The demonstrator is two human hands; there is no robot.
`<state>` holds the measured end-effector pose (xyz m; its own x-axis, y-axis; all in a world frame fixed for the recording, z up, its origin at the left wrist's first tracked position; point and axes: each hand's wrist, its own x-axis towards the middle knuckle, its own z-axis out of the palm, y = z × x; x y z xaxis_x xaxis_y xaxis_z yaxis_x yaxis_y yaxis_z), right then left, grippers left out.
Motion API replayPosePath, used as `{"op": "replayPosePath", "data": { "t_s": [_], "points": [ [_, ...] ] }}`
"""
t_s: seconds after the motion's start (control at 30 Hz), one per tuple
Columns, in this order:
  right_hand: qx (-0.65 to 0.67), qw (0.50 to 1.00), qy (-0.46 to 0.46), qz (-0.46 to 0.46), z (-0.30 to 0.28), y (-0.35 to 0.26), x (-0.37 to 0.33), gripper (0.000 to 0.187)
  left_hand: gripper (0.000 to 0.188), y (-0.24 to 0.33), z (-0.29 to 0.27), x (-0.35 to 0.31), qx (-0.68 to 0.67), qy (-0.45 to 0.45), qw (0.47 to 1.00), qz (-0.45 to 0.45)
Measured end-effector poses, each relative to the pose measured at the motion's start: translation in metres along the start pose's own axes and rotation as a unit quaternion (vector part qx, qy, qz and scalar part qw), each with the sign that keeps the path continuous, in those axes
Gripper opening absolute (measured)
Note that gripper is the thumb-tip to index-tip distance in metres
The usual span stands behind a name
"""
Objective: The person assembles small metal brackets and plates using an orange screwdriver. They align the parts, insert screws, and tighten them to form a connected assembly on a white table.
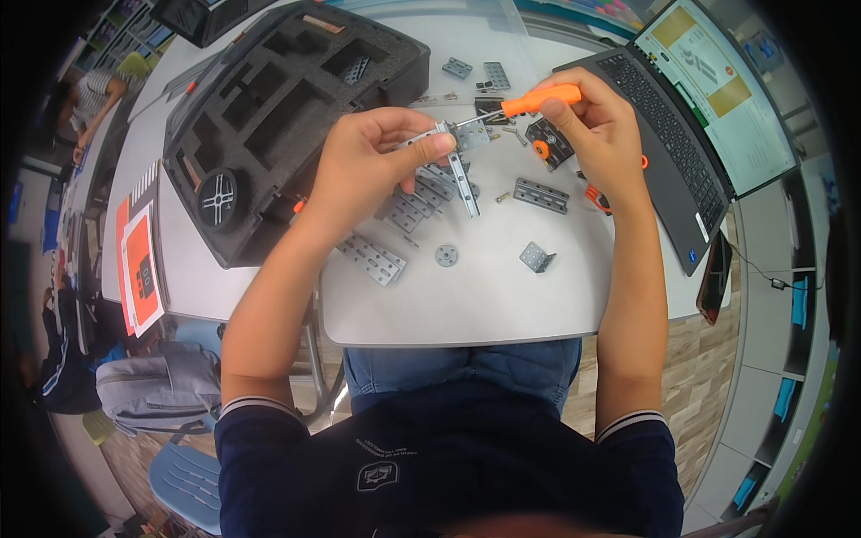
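Above the white table, my left hand (381, 154) is closed on a perforated metal bar (465, 186), thumb pressed on its upper part. My right hand (594, 125) grips an orange-handled screwdriver (543, 99). The shaft points left, and its tip is close to the bar by my left fingers; whether it touches a screw is too small to tell. Below my hands lie several grey perforated brackets (408, 208), a channel piece (542, 195), a round hub disc (447, 255) and a small angle bracket (538, 257). A black module with an orange knob (541, 149) sits beyond the channel piece.
An open black case with cut-out foam (269, 112) stands at the left, a black wheel (218, 199) in its corner. On the right is an open laptop (664, 134) with a phone (715, 278) beside it. Booklets (142, 269) lie far left. Another person (94, 99) sits beyond.
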<state>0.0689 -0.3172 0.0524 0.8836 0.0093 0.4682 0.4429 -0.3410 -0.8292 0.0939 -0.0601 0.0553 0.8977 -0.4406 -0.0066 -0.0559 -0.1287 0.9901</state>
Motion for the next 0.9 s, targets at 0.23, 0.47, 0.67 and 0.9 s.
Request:
{"op": "replayPosePath", "data": {
  "t_s": [0.23,0.47,0.67,0.9],
  "points": [
    [-0.042,0.993,-0.02,0.109,-0.002,-0.015,0.003,0.03,0.035,-0.014,0.008,-0.002,0.205,0.101,0.954,0.193],
    [-0.003,0.968,-0.052,0.245,0.001,-0.024,0.002,0.034,0.032,-0.017,0.002,0.002,0.426,0.165,0.796,0.397],
    [0.02,0.99,-0.01,0.14,0.01,-0.017,0.0,0.023,0.033,-0.013,0.002,0.004,0.221,0.105,0.949,0.2],
    [-0.015,0.999,0.021,-0.036,0.007,-0.005,0.0,0.015,0.032,0.002,-0.011,0.005,-0.028,-0.02,0.999,-0.007]
  ]
}}
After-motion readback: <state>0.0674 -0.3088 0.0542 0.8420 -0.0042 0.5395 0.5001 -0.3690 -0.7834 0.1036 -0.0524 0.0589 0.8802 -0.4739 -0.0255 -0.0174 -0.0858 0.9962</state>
